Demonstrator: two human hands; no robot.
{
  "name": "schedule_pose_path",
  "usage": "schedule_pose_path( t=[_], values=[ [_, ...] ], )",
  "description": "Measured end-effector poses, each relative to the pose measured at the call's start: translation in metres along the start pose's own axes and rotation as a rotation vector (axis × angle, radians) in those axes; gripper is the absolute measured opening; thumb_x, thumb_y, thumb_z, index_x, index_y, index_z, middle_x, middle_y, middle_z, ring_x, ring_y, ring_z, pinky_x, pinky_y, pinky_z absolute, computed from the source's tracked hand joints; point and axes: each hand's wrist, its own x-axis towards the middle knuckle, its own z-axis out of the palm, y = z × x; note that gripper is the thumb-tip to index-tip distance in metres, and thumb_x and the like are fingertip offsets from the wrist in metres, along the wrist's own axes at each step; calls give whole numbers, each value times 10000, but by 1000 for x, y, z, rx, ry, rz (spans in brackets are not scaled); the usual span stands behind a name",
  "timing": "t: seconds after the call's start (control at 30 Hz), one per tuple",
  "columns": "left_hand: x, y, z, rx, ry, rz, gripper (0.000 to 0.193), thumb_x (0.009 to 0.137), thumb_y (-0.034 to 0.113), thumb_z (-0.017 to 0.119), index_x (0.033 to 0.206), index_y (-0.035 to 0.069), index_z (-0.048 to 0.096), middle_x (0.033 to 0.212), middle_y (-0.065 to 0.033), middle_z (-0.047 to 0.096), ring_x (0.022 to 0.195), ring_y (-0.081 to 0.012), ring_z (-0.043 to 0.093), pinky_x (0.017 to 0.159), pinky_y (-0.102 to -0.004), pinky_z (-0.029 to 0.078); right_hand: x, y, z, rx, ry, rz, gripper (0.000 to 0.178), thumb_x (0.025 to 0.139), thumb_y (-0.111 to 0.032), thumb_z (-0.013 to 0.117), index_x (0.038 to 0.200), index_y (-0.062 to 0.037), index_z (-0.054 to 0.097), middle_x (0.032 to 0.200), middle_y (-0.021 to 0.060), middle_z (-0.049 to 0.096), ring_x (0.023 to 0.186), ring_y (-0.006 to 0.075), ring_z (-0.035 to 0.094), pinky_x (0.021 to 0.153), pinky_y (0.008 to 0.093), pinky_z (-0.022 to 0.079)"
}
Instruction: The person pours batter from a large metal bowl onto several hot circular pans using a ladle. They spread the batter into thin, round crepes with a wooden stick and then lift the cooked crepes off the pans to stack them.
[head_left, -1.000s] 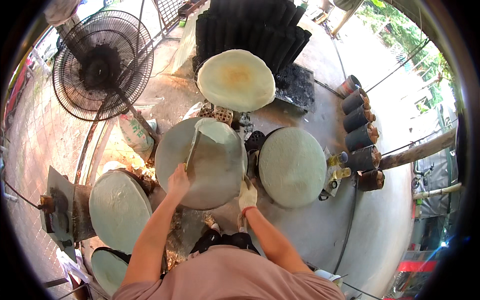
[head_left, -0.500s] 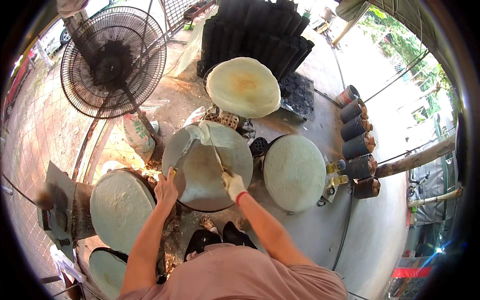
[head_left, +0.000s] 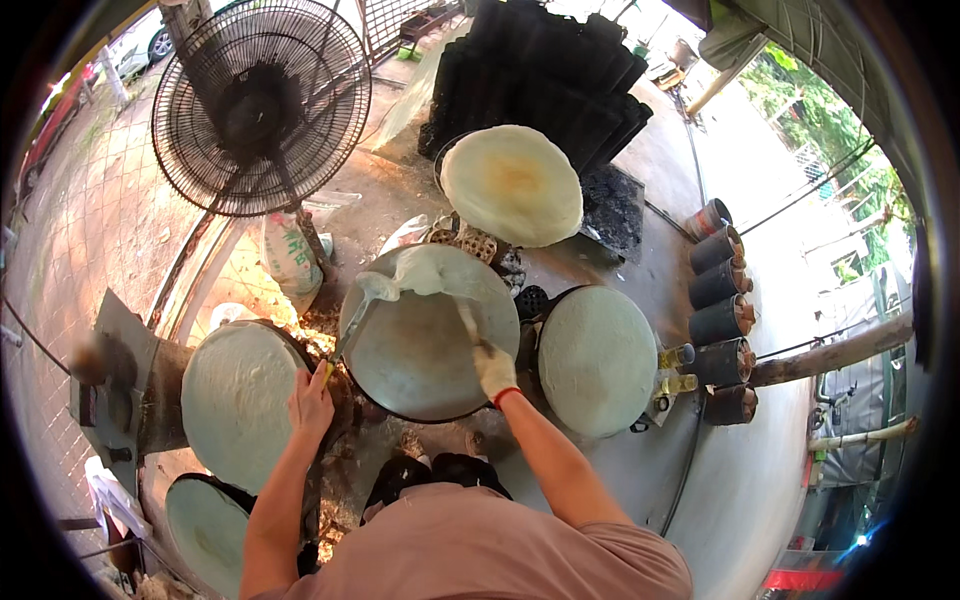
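Observation:
A round griddle plate (head_left: pixel 430 350) lies in front of me with white batter (head_left: pixel 420 272) along its far edge. My left hand (head_left: pixel 311 405), bare, is closed round the yellow-ended handle of a metal ladle (head_left: pixel 352 328). The ladle's head, smeared with batter, sits over the plate's far left edge. On my right hand (head_left: pixel 494 372) is a pale work glove with a red cuff. It grips a slim spatula (head_left: pixel 468 320), blurred by motion, whose far end lies over the right part of the plate.
Other plates bear pale rounds: one to the left (head_left: pixel 240 400), one at lower left (head_left: pixel 208 530), one to the right (head_left: pixel 598 362), one beyond (head_left: pixel 512 186). A fan (head_left: pixel 262 108) stands far left. Black cylinders (head_left: pixel 540 80) are stacked behind; several dark pots (head_left: pixel 722 310) line the right.
My left hand has drawn back to the left with the ladle. The batter has gathered at the plate's far edge, leaving its middle barer. The spatula has swung rightward, and the whole view has shifted.

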Motion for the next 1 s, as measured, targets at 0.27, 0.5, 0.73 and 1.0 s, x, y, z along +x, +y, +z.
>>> schedule_pose_path(
  t=[0.27,0.5,0.73,1.0],
  values=[
    [-32,-20,28,-443,251,75,300,854,79,579,1139,-8,541,791,-76,504,690,-198,532,594,-313,442,23,-35,-29,-111,-238,160,346,866,-209,572,1173,-56,620,729,-44,554,603,51,451,493,215,351],
    [-52,46,3,-1174,50,-561,152,899,58,505,1045,21,482,595,11,437,375,-78,369,358,-236,298,12,-91,-29,-219,-655,195,353,871,-226,540,1143,-15,619,732,-19,552,619,67,464,523,231,379],
    [-83,70,20,-1148,116,-624,136,889,37,505,1020,12,482,594,2,440,365,-77,380,344,-238,318,68,-86,-23,-330,-754,205,390,860,-222,583,1174,11,589,817,40,606,605,96,489,535,255,404],
    [-118,99,28,-1012,165,-697,146,878,52,525,1015,14,493,612,12,444,431,-79,440,382,-250,342,107,-78,-24,-226,-651,227,293,843,-249,615,1048,-46,664,697,1,588,506,59,452,411,219,305]
  ],
)
